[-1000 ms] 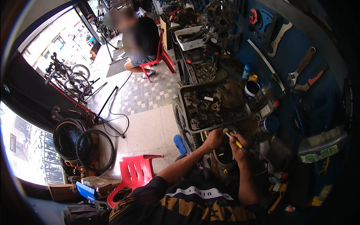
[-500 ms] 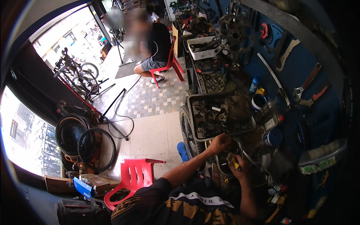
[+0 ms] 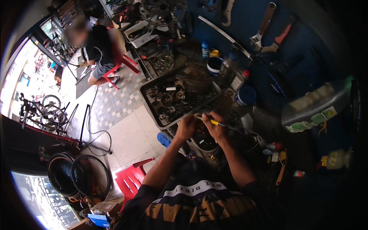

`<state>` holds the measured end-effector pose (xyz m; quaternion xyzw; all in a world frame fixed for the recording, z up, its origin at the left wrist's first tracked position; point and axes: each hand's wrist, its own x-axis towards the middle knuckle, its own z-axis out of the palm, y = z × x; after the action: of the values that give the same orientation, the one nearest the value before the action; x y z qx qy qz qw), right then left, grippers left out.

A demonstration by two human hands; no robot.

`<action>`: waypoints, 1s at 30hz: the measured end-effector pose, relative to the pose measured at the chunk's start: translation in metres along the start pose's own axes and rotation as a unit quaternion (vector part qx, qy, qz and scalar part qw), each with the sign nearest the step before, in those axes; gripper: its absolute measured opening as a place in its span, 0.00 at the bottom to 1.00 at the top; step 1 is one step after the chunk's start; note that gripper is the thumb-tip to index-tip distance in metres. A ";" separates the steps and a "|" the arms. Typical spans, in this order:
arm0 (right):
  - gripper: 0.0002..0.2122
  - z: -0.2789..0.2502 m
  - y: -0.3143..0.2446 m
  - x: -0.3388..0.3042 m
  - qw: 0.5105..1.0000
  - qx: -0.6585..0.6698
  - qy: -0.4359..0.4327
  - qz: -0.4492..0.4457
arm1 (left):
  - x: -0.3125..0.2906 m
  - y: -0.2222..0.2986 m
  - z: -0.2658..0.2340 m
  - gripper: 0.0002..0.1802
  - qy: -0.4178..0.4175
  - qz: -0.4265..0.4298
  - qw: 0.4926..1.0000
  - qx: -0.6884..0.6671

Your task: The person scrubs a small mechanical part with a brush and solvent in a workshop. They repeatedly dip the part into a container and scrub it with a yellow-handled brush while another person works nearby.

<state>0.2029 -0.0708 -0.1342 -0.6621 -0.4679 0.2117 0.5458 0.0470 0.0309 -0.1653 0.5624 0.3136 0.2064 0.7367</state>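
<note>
My right hand (image 3: 215, 129) is closed around a slim tool with a yellow handle (image 3: 218, 123) and a dark end, held nearly level. Its exact kind I cannot make out. Facing it, my left hand (image 3: 186, 128) is closed at the tool's other end, and whatever its fingers pinch is hidden. Both hands are raised over a smaller dark tray (image 3: 207, 148) with a little white piece (image 3: 201, 141) in it. Just beyond them sits a big grey tray (image 3: 148, 107) full of greasy bike parts, with a white cylinder (image 3: 171, 89) among them.
Blue tubs (image 3: 245, 95) and a dark bottle (image 3: 227, 69) line the bench's right side. An adjustable wrench (image 3: 264, 27) hangs on the blue wall. Left of me are a red chair (image 3: 129, 179) and a bike tire (image 3: 109, 180). A seated person (image 3: 101, 48) is farther off.
My hands have come together, bringing the yellow-handled tool up from the smaller tray and level between them. The view has turned to the right.
</note>
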 end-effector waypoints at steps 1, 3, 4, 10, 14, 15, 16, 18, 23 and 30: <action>0.17 -0.004 -0.001 0.004 0.999 0.020 0.030 0.017 | -0.003 0.005 0.000 0.16 0.024 -0.008 0.999 -0.040; 0.18 -0.010 -0.006 0.005 0.996 -0.029 0.032 0.079 | -0.007 0.015 -0.002 0.18 -0.006 -0.029 0.999 -0.015; 0.19 -0.010 -0.008 0.005 0.999 -0.016 0.009 0.046 | -0.008 0.017 -0.002 0.18 0.006 -0.060 0.998 -0.006; 0.23 -0.007 -0.004 0.005 0.994 0.003 0.042 0.098 | -0.004 0.016 0.001 0.18 0.026 -0.023 0.999 0.025; 0.23 -0.031 0.009 -0.001 0.985 -0.130 0.001 0.115 | -0.003 0.019 -0.014 0.19 0.035 -0.034 0.999 -0.002; 0.22 -0.031 0.009 -0.007 0.987 -0.101 -0.020 0.128 | -0.002 0.020 -0.016 0.19 0.028 -0.030 0.999 -0.028; 0.22 -0.032 0.008 -0.016 0.987 -0.107 -0.039 0.116 | -0.002 0.020 -0.016 0.19 0.024 -0.019 0.999 -0.035; 0.23 -0.032 0.004 -0.040 0.983 -0.123 -0.093 0.104 | 0.000 0.019 -0.016 0.19 0.025 -0.032 0.995 -0.086; 0.14 -0.033 0.005 -0.062 0.969 -0.182 -0.164 0.034 | 0.001 0.012 -0.013 0.22 0.034 -0.054 0.992 -0.107; 0.11 -0.046 -0.020 -0.023 0.993 -0.058 -0.062 0.081 | -0.005 0.010 -0.006 0.25 0.012 -0.027 0.999 -0.044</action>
<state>0.2209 -0.1146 -0.1068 -0.7138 -0.4574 0.2682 0.4576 0.0397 0.0351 -0.1562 0.5185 0.3282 0.2071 0.7619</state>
